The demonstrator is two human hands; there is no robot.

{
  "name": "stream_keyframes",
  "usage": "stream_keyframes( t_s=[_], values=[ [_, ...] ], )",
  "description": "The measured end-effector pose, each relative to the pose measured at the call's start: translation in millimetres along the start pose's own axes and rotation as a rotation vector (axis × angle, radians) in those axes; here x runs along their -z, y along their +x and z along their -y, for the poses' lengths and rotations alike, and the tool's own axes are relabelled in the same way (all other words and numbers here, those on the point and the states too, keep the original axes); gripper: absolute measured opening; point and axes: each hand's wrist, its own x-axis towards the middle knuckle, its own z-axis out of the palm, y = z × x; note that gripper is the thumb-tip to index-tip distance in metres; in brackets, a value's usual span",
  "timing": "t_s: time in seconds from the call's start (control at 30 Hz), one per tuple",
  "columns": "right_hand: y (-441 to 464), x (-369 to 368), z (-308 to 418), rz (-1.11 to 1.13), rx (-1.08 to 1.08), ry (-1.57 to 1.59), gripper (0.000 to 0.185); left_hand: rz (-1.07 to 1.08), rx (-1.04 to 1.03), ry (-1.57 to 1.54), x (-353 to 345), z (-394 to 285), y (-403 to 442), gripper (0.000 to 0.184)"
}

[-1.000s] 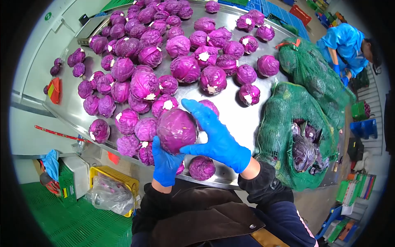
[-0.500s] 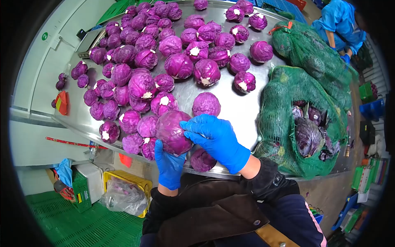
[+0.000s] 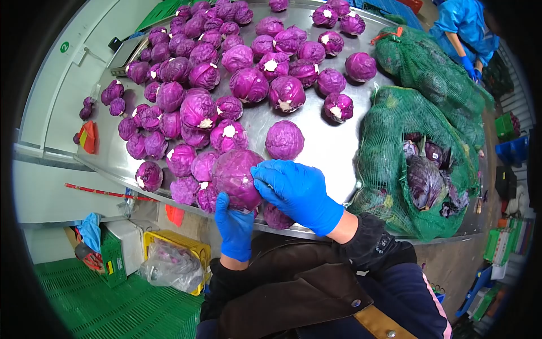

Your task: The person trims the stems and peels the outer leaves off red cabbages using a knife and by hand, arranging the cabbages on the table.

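A red cabbage (image 3: 234, 176), round and purple, is held up over the near edge of the metal table. My left hand (image 3: 235, 227), in a blue glove, is wrapped around its underside with the thumb upward. Against the cabbage's right side, my gloved right hand (image 3: 298, 192) has its fingers pinched together; whatever lies between the fingertips is hidden. One more cabbage (image 3: 284, 140) lies just beyond my right hand, and another (image 3: 276, 217) is partly covered beneath it.
Many red cabbages (image 3: 197, 110) are spread across the metal table (image 3: 330, 164). Green mesh sacks (image 3: 379, 135) of cabbages lie on the right, one torn open. A yellow crate (image 3: 199, 247) stands below left. A co-worker in blue (image 3: 460, 25) is at the upper right.
The view has shifted slightly. Both my hands stay on the same cabbage, with the right fingers still pinched at its side. The co-worker's arms have moved.
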Motion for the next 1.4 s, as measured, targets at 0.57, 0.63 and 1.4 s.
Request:
stream_keyframes(
  t_s=[0.57,0.63,1.4],
  values=[
    [5,9,-37,0.287,-0.874,1.318,0.023,-0.007,0.142,-0.015,-13,0,-2,0.084],
    [3,12,-40,0.284,-0.886,1.346,0.024,-0.016,0.147,0.008,-17,1,0,0.083],
    [-68,-57,-163,0.211,-0.796,0.686,0.122,-0.298,-0.622,0.799,25,-73,52,0.08]
  ],
)
